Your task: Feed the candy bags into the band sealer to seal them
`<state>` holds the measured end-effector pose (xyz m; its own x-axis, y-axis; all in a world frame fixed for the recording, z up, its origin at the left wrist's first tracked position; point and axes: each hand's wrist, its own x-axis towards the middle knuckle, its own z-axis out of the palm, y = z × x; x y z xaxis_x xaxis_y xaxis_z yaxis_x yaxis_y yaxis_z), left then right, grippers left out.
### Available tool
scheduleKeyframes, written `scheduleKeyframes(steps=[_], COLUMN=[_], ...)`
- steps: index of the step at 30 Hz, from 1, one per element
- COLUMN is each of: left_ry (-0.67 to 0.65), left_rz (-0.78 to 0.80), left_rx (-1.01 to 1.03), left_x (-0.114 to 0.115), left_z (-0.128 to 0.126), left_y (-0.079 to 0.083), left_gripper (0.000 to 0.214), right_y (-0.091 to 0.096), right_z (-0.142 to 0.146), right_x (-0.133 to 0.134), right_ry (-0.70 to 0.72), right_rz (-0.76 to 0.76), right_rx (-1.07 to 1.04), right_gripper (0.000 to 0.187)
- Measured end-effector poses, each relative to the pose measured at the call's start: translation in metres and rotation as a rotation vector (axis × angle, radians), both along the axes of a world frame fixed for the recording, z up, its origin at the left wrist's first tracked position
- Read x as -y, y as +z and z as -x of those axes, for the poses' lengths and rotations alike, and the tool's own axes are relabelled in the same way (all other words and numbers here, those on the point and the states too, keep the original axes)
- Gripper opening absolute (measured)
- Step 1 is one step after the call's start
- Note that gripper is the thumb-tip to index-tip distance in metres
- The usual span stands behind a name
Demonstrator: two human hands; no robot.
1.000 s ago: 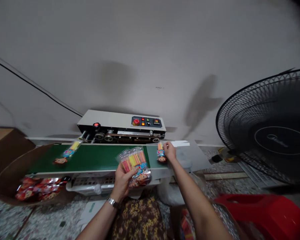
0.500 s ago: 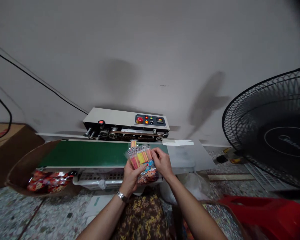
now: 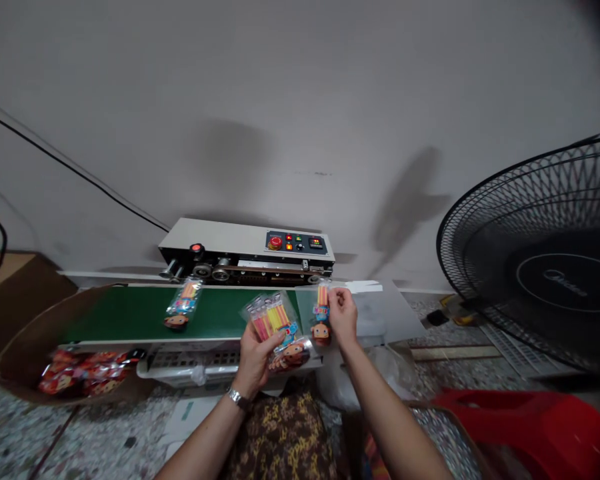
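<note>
Within the closed grip of the left hand, thumb pressed on top, sits a fanned stack of clear plastic packets showing pink and yellow sticks and cartoon heads. Just right of that grip, the right hand pinches the edge of a single clear plastic packet with orange-yellow stripes and a brown-haired cartoon head. Left of both grips, a similar clear plastic packet lies on the flat green belt, before a long cream metal machine.
</note>
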<state>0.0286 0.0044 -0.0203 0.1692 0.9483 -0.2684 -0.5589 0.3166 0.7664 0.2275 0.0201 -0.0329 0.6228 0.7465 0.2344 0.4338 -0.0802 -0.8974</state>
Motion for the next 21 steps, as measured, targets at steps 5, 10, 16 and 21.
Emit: scheduleKeyframes(steps=[5, 10, 16, 21], left_ry=[-0.009, -0.019, -0.037, -0.047], left_rz=[0.014, 0.017, 0.017, -0.018], left_rx=[0.005, -0.007, -0.023, 0.000], left_x=[0.000, 0.001, 0.002, 0.002], left_z=[0.007, 0.007, 0.007, 0.004], left_y=[-0.004, -0.001, 0.004, 0.006], left_gripper=[0.051, 0.050, 0.051, 0.051], right_y=[-0.016, -0.024, -0.010, 0.017], right_z=[-0.058, -0.051, -0.014, 0.025], right_x=[-0.023, -0.047, -0.040, -0.007], right_ry=[-0.166, -0.126, 0.057, 0.558], right_rz=[0.465, 0.547, 0.273, 0.093], right_rx=[0.330, 0.384, 0.378, -0.032], right_gripper=[0.025, 0.020, 0.031, 0.030])
